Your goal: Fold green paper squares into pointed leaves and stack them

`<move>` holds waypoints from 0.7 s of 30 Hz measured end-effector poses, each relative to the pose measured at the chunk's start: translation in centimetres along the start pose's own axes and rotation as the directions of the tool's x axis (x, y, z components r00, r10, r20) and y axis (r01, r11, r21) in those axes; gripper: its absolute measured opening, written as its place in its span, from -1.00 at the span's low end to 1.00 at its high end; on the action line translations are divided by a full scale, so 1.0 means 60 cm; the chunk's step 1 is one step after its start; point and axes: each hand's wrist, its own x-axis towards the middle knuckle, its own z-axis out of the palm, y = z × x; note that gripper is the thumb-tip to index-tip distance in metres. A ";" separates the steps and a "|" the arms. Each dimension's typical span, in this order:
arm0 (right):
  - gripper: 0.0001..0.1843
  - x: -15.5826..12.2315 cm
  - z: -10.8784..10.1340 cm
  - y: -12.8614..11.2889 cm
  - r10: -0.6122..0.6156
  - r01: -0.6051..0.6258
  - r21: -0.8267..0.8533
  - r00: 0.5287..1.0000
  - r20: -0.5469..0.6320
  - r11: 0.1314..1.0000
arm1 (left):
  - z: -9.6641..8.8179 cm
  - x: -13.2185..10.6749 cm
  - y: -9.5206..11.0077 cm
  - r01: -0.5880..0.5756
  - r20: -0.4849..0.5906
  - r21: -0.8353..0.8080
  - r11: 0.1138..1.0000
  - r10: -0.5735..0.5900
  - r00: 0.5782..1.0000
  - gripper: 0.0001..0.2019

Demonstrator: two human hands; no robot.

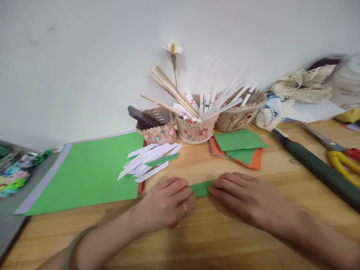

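Note:
A narrow green paper strip [201,188], seemingly folded, lies low over the wooden table between my two hands. My left hand [168,202], with a ring on one finger, has its fingers closed on the strip's left end. At the other end, my right hand [247,198] pinches the paper between thumb and fingers. Both ends of the strip are hidden under the fingers. Just behind my left hand is a pile of white paper strips [152,159] with a green strip [162,160] on top. Beyond my right hand sits a stack of green and orange paper pieces [240,142].
Large green sheets [92,176] lie at the left. Decorated baskets [198,131] holding sticks and pens stand against the wall. To the right are a long dark-green-handled tool [317,168], scissors [340,161] and lace ribbon [303,86]. Colourful flower-like pieces [17,172] sit far left.

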 end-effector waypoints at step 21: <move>-0.82 0.028 0.006 0.008 0.335 -0.344 0.143 0.939 0.081 0.928 | -0.004 0.029 0.024 0.686 0.233 -0.272 0.675 -0.645 0.728 -0.86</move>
